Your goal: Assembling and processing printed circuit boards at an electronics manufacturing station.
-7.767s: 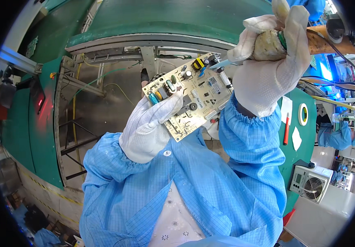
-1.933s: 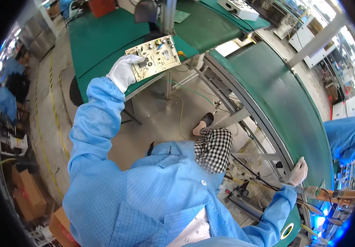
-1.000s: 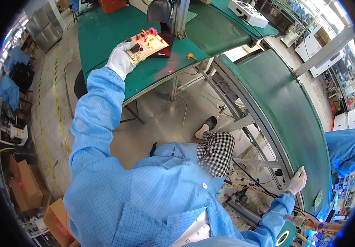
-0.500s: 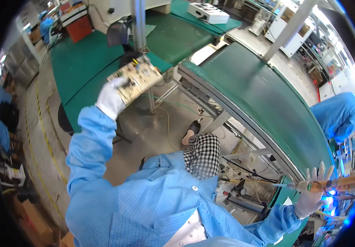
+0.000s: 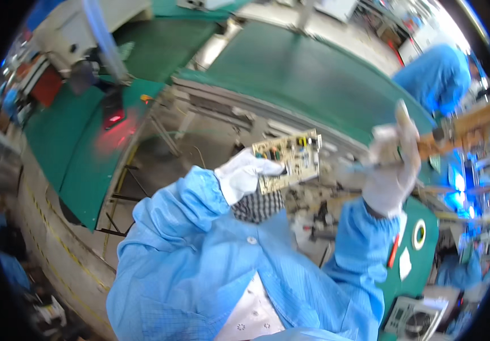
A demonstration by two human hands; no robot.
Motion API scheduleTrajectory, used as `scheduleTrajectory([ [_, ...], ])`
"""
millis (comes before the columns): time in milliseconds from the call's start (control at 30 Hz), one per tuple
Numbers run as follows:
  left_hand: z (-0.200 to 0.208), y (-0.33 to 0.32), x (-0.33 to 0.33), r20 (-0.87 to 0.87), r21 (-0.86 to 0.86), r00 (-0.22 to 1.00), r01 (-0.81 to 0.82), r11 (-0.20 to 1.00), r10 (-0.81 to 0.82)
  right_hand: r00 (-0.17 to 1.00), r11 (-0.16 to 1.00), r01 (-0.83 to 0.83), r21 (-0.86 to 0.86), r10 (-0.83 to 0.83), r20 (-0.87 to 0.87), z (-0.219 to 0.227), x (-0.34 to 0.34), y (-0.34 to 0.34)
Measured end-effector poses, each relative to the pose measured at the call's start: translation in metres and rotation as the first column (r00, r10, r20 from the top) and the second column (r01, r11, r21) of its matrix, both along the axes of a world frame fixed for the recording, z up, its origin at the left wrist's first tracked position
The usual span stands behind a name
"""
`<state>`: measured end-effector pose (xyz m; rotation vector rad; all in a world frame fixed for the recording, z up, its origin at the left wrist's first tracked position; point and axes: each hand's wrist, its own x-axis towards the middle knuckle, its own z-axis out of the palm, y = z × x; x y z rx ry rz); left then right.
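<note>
My left hand [image 5: 244, 174], in a white glove and blue sleeve, holds a pale circuit board [image 5: 290, 159] by its lower left edge, up in front of me, component side toward me. My right hand [image 5: 388, 170], also gloved, is raised just right of the board and closed around a wood-coloured handle [image 5: 464, 126] that runs off to the right. A small gap separates the board from the right hand. The picture is blurred, so the tool's tip cannot be made out.
A green conveyor belt [image 5: 313, 74] runs across behind the board. A green bench [image 5: 68, 148] with a red glow [image 5: 114, 119] lies at left. Another person in blue [image 5: 438, 68] stands at upper right. A green mat [image 5: 418, 267] and grey box [image 5: 412, 318] sit at lower right.
My left hand has brought the board from the far green bench at left back to the middle. My right hand has risen with the handle to beside the board.
</note>
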<state>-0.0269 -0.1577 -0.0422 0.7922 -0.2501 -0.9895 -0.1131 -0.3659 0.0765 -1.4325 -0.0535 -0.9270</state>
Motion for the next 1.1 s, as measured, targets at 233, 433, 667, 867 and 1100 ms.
scheduleTrajectory([
  [233, 0.001, -0.029, -0.022, 0.148, 0.073, 0.983, 0.102, 0.992, -0.112, 0.995, 0.995, 0.084, -0.048, -0.082, 0.051, -0.005, 0.023, 0.014],
  [433, 0.011, -0.031, -0.034, 0.246, 0.134, 0.96, 0.1, 0.986, -0.131, 0.959, 0.991, -0.105, -0.085, 0.124, 0.253, -0.018, 0.018, 0.004],
  [667, -0.015, -0.021, -0.037, 0.73, 0.13, 0.681, -0.052, 0.99, -0.061, 0.989, 0.964, 0.043, -0.264, -0.004, 0.145, -0.015, 0.013, 0.007],
  [867, -0.011, -0.019, -0.036, 0.584, 0.091, 0.81, -0.005, 0.996, -0.049, 0.871, 0.687, 0.38, -0.62, -0.04, 0.49, -0.021, 0.035, 0.0],
  [1100, -0.018, -0.015, -0.028, 0.962, 0.036, 0.274, -0.144, 0.989, 0.005, 0.856, 0.797, 0.248, -0.551, 0.086, 0.509, -0.023, 0.04, -0.001],
])
